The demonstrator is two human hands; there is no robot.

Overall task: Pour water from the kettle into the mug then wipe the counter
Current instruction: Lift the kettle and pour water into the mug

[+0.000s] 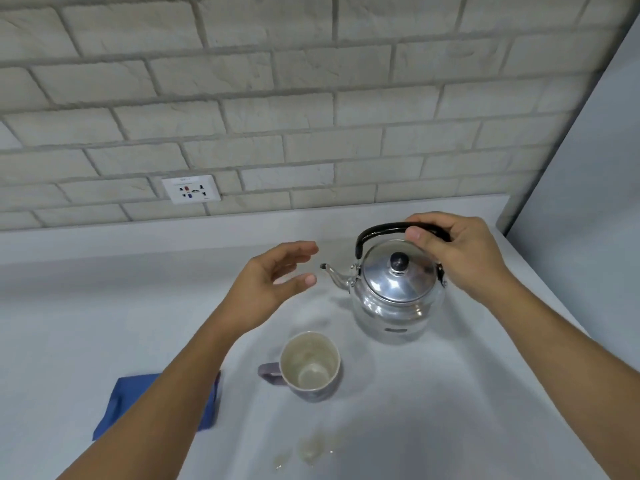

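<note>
Right hand (464,254): my fingers are curled over the kettle's black arched handle (381,230), thumb tip against its underside, closed on it.
Left hand (273,282): held above the surface, fingers loosely spread and slightly curved, holding nothing, just left of the spout (332,273).
Kettle (398,299): round, polished metal with a domed lid and dark knob; it stands upright on the surface, thin spout pointing left.
Mug (310,367): greyish outside, cream glazed inside, handle to the left; stands near the kettle, in front of it and apart.
Cloth (138,400): blue, folded flat, partly under my left forearm.
Surface (104,323): pale, matte, with a few wet drops (310,448) near the front edge.
Wall (277,98): rough whitish brick with a white socket plate (191,193).
</note>
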